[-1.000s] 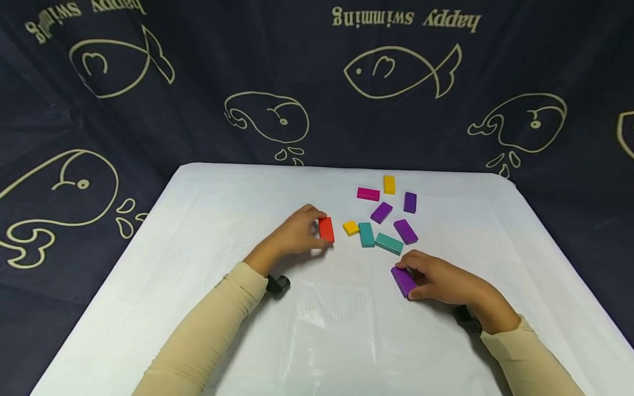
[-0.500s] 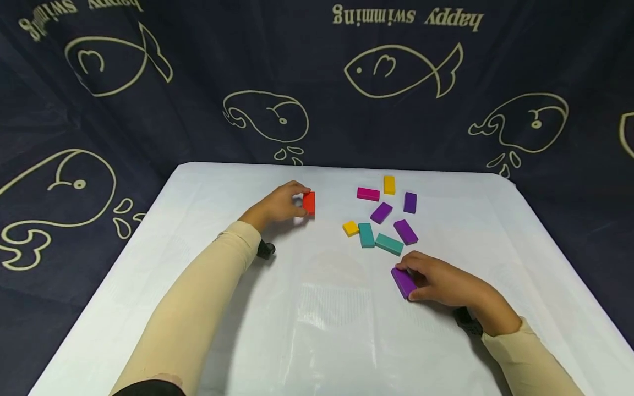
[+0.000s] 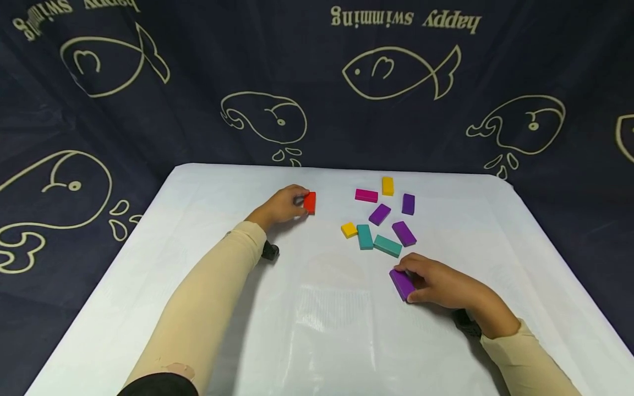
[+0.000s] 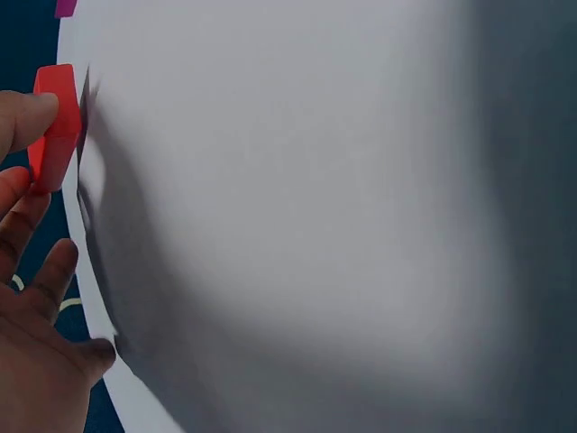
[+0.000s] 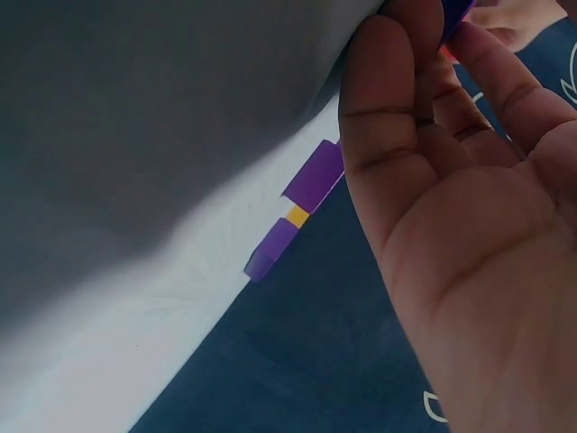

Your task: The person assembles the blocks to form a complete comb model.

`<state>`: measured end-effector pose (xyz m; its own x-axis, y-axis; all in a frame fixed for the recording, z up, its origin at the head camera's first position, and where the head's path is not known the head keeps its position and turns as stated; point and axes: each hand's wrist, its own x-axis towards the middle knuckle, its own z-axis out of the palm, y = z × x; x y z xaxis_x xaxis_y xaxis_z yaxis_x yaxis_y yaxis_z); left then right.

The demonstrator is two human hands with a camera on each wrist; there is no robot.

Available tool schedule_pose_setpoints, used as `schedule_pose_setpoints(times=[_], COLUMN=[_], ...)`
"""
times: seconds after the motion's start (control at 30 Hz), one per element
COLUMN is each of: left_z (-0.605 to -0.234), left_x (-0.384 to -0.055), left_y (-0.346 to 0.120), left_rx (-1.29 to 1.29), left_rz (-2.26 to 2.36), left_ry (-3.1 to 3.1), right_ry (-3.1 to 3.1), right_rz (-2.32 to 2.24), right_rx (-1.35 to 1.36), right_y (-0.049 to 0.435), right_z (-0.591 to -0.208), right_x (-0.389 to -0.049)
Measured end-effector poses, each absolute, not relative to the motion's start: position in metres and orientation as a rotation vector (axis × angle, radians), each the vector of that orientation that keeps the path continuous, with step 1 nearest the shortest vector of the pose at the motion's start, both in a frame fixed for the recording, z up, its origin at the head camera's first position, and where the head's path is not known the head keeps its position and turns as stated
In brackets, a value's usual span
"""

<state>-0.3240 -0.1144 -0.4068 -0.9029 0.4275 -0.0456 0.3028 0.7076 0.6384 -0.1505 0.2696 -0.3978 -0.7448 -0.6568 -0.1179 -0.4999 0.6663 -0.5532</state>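
In the head view my left hand pinches a red block by its ends, thumb at the near end, at the left of the scattered blocks. The left wrist view shows the same red block between thumb and fingers. My right hand grips a purple block on the near side of the group, thumb at its near end and a finger at its far end. Only a sliver of that purple block shows in the right wrist view, mostly hidden by the fingers.
Several loose blocks lie between the hands and beyond: teal, yellow, purple and magenta. They rest on a white-covered table. A dark cloth with fish drawings hangs behind.
My left hand has carried the red block away from the yellow and teal blocks, to the left and farther back. Over the last half second it barely moves. My right hand stays on the purple block.
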Motion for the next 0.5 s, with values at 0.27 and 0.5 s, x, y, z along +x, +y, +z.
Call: schedule_pose_setpoints(times=[0.27,0.5], left_z=[-0.416,-0.427], left_x=[-0.326,-0.325], left_y=[-0.114,-0.117], left_rx=[0.486,0.457], left_rz=[1.004,1.028], left_ry=[2.691,2.686], right_ry=[2.574,2.581], right_rz=[-0.724,-0.717], right_rx=[-0.922,-0.902], right_y=[0.269,0.269], right_z=[-0.398,-0.399], right_x=[-0.151,-0.151])
